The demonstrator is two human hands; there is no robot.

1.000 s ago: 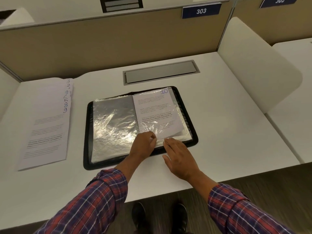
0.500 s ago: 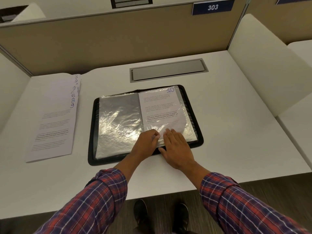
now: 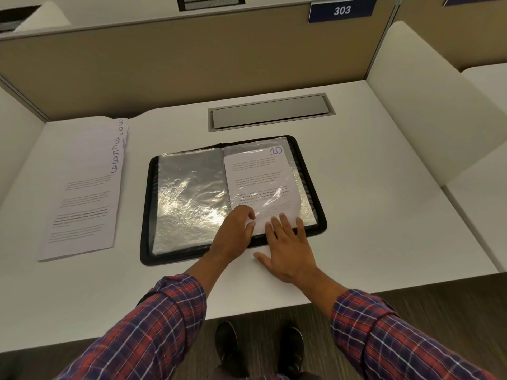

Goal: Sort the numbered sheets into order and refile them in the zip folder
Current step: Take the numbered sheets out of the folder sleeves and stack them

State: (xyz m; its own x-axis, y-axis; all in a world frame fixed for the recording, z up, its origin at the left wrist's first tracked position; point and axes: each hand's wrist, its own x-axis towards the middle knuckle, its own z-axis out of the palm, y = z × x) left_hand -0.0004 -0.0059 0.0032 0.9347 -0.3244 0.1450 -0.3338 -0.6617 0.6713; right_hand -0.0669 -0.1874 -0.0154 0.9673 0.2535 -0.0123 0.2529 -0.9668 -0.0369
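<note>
A black zip folder lies open on the white desk, showing clear plastic sleeves. The sheet numbered 10 sits partly inside the right-hand sleeve, its lower end sticking out toward me. My left hand pinches the bottom left corner of that sheet at the sleeve's edge. My right hand lies flat with straight fingers pressing on the sheet's lower edge and the folder's rim. A fanned stack of numbered sheets rests at the left of the desk, handwritten numbers showing along its right edge.
A grey cable hatch is set into the desk behind the folder. Beige partition walls stand behind and a white divider on the right. My shoes show below the desk's front edge.
Sheet 10 has slid further up into the right sleeve. My right hand moved from the desk onto the sheet's lower edge, closer to my left hand.
</note>
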